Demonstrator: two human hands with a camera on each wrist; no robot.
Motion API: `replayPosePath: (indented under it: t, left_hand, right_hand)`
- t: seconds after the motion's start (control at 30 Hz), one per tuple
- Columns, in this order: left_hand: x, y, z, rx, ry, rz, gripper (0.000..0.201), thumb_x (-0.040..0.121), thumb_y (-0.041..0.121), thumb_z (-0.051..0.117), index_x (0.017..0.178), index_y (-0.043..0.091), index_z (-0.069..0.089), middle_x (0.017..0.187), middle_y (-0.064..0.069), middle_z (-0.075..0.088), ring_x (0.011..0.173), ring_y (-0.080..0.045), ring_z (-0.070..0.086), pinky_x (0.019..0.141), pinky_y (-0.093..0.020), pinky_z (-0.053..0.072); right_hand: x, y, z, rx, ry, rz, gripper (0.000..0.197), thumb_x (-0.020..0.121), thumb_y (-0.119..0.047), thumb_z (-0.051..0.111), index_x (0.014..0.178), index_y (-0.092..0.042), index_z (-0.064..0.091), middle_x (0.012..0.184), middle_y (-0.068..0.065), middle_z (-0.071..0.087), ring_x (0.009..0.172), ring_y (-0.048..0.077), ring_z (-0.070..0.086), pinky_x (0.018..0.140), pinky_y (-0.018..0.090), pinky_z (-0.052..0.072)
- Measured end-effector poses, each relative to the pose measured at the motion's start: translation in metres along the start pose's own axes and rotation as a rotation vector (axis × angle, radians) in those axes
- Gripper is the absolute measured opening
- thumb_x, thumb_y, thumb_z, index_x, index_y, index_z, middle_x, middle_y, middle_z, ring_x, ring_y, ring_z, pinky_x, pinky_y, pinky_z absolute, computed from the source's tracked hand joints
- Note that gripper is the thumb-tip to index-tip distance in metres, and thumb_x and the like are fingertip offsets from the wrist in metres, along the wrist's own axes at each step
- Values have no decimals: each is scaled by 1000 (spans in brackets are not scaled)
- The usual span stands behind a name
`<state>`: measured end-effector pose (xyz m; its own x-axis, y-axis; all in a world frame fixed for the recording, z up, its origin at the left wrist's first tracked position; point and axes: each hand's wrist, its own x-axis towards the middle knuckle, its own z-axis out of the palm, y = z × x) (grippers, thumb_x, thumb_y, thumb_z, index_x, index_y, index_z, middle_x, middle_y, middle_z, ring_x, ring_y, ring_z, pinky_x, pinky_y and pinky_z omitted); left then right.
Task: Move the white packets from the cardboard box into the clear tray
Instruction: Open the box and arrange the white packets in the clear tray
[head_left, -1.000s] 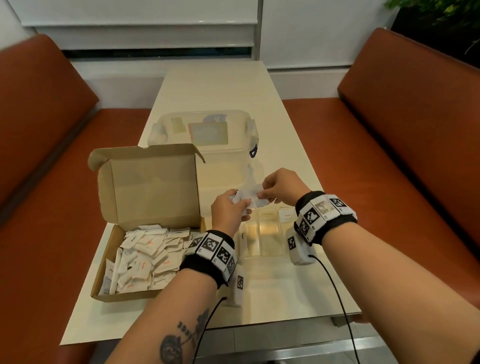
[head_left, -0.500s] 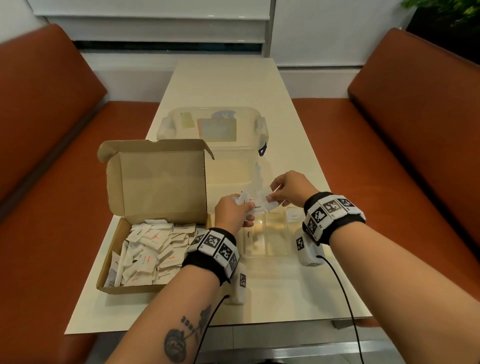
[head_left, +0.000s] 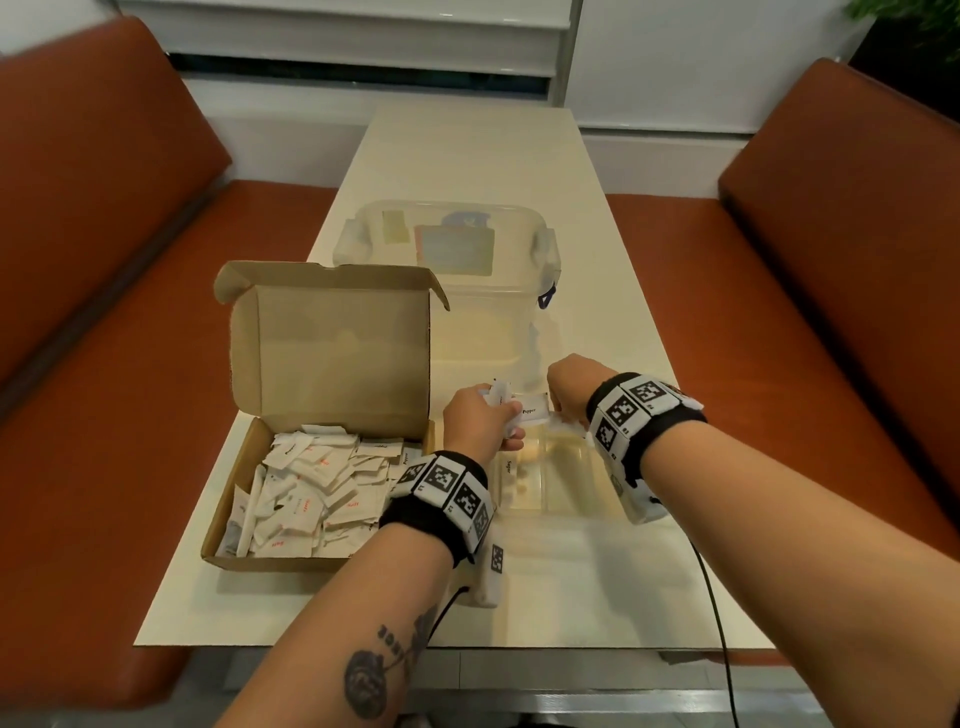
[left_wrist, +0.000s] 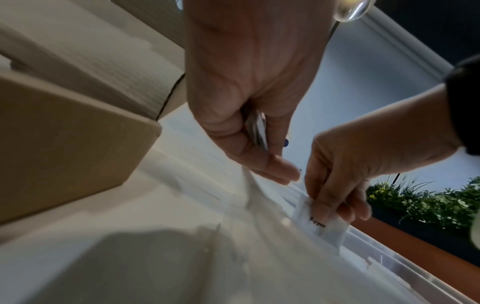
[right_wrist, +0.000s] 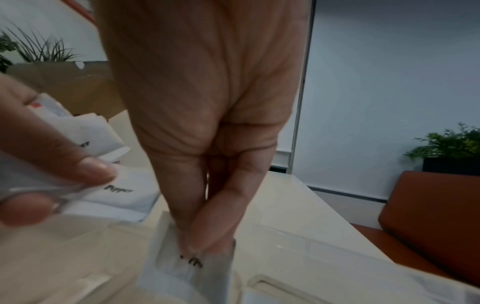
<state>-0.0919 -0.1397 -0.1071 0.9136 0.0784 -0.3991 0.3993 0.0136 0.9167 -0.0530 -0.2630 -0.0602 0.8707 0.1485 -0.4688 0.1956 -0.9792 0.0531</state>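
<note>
The cardboard box (head_left: 322, 415) sat open on the table's left, its lid standing upright and its base heaped with loose white packets (head_left: 317, 488), some printed in red, some in black. Just to its right lay the clear tray (head_left: 550, 478), shallow and divided into compartments, with one packet marked "Sugar" lying along its left side. Above the tray, several packets (head_left: 506, 405) were held bunched together, and one packet marked "Pepper" (left_wrist: 320, 228) hung upright over the tray's rim.

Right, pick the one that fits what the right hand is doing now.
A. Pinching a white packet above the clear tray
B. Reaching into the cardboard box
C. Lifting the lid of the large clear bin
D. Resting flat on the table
A: the right hand pinches a white packet by its top edge, just above the clear tray.
</note>
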Motion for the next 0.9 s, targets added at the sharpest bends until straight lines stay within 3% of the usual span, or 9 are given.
replayPosePath:
  t: [0.03, 0.1, 0.17, 0.33, 0.43, 0.47, 0.6, 0.8, 0.9]
  left_hand:
    - [-1, 0, 0, -3, 0, 2, 9, 88, -1, 62, 91, 5, 56, 92, -20, 58, 51, -22, 56, 49, -31, 56]
    - [0, -2, 0, 9, 11, -2, 30, 88, 1, 63, 116, -3, 54, 97, -20, 60, 53, -21, 59, 48, -29, 57]
    - [1, -2, -1, 22, 18, 1, 40, 88, 2, 63, 125, -3, 49, 96, -19, 61, 54, -20, 61, 47, -27, 57]
    - [2, -2, -1, 57, 14, -2, 41, 88, 4, 64, 125, -3, 50, 102, -22, 62, 56, -21, 63, 54, -32, 59]
    - [1, -1, -2, 68, 5, 0, 9, 87, 3, 64, 95, 4, 59, 93, -20, 62, 54, -21, 63, 55, -35, 60]
    - [0, -1, -2, 67, 5, -2, 8, 87, 3, 64, 91, 5, 59, 92, -20, 62, 54, -21, 63, 56, -36, 60]
    - [2, -1, 0, 75, 7, -11, 43, 87, 4, 65, 127, -3, 50, 98, -19, 62, 56, -20, 65, 57, -36, 60]
    - [1, 0, 0, 83, 11, -10, 42, 86, 2, 65, 125, -3, 51, 83, -12, 60, 55, -20, 63, 58, -36, 60]
    - [1, 1, 0, 92, 4, -15, 39, 87, 2, 64, 123, -6, 52, 85, -14, 60, 54, -21, 61, 57, -35, 60]
  right_hand:
    - [1, -3, 0, -2, -13, -9, 18, 89, -1, 55, 105, 1, 64, 106, 15, 66, 89, 30, 64, 72, 28, 47]
    - [3, -7, 0, 13, -31, -22, 20, 90, 0, 54, 105, 0, 66, 109, 15, 66, 97, 30, 64, 76, 28, 48]
    - [5, -8, 3, 21, -42, -28, 22, 90, 1, 54, 107, -1, 67, 112, 14, 66, 101, 30, 64, 82, 29, 49]
    - [9, -8, 15, 37, -64, -10, 24, 91, 0, 51, 110, 0, 66, 116, 15, 64, 105, 30, 63, 87, 31, 48]
    - [9, -7, 18, 11, -45, -12, 23, 91, 0, 50, 109, 0, 65, 114, 16, 64, 103, 31, 63, 82, 30, 48]
    - [8, -6, 19, -4, -29, -15, 23, 91, 0, 49, 108, 0, 65, 112, 16, 65, 101, 31, 63, 79, 29, 47]
    - [9, -2, 22, -36, 8, -30, 20, 90, 3, 47, 102, 2, 63, 106, 18, 65, 97, 31, 63, 70, 26, 41]
    - [10, 0, 26, -64, 59, -60, 21, 90, 2, 48, 106, 1, 62, 106, 16, 64, 97, 31, 63, 71, 27, 41]
    - [9, 0, 29, -40, 96, -64, 24, 91, 0, 45, 108, -2, 62, 107, 15, 63, 99, 31, 62, 73, 27, 42]
